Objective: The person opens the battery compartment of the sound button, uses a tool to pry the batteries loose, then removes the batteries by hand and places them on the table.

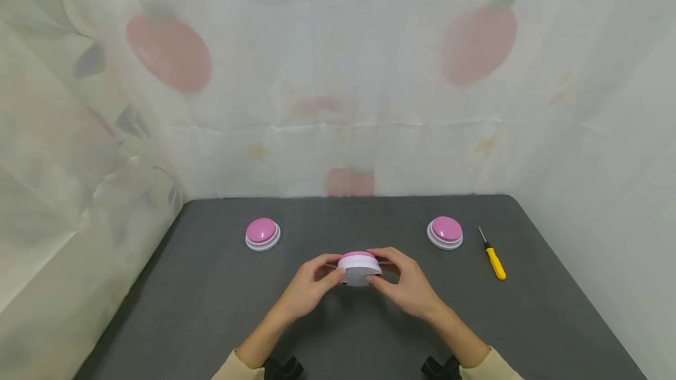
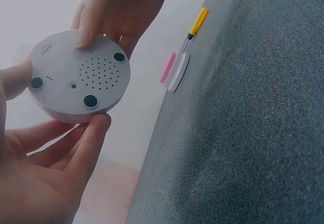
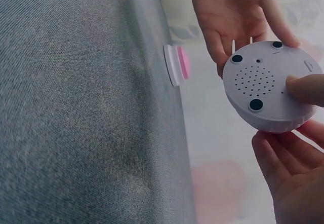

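Observation:
Both hands hold a round push button (image 1: 359, 261) with a pink dome and white base, raised over the middle of the table. My left hand (image 1: 307, 291) pinches its left side between thumb and fingers. On the opposite side, my right hand (image 1: 413, 287) grips it the same way. The tilted underside (image 2: 76, 89) shows small speaker holes, dark round feet and a tiny screw hole in the left wrist view. Thin white prongs (image 3: 234, 46) stick out beside the base in the right wrist view; what they belong to is unclear. Most of the pink dome is turned away from the wrist views.
A second pink button (image 1: 262, 233) sits at the back left of the dark table (image 1: 211, 309), and a third pink button (image 1: 445, 232) at the back right. Beside that one lies a yellow-handled screwdriver (image 1: 494, 260). Pale printed sheets (image 1: 338, 63) hang behind and along the sides.

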Motion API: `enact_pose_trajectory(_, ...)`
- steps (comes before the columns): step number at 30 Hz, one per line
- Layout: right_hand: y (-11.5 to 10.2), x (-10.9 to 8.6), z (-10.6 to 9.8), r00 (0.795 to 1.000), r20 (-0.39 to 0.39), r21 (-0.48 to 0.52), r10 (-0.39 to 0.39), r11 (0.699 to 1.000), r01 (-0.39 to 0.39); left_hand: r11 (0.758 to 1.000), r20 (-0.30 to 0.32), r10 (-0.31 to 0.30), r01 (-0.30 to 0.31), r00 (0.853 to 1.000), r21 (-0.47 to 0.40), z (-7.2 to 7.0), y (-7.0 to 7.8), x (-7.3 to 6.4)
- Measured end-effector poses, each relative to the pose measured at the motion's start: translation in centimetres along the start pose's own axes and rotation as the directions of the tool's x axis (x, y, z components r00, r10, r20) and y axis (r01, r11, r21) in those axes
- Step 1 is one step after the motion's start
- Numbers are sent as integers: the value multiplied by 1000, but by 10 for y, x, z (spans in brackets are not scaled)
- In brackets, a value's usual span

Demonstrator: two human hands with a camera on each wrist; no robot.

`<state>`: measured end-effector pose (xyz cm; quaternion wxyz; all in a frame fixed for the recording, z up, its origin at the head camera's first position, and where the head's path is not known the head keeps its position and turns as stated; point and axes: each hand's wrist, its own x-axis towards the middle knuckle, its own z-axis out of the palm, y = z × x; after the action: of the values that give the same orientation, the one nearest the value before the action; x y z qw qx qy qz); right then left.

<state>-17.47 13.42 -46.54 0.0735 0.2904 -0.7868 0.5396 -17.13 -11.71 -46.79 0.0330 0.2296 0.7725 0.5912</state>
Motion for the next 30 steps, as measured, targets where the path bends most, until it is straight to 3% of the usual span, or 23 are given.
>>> enact_pose_trajectory(6, 0, 0, 1, 999, -22, 32, 41, 999, -40, 1000, -2, -10, 10, 1000, -16, 2, -3, 1)
enact_pose_trajectory(13, 0, 0, 1, 992, -54, 88, 112, 990, -107, 998, -27, 2, -1, 1000, 56, 5, -2, 0)
enact_pose_trajectory(22, -2, 0, 0, 983, -33, 119, 179, 977, -174, 982, -80, 158, -148, 984, 117, 12, 4, -2)
enact_pose_trajectory(24, 0, 0, 1, 979, -34, 114, 201, 974, -196, 972, -82, 204, -192, 976, 134, 13, -2, -2)
enact_pose_trajectory(30, 0, 2, 1, 970, -39, 146, 242, 961, -234, 941, -52, 308, -295, 950, 168, 14, -1, -3)
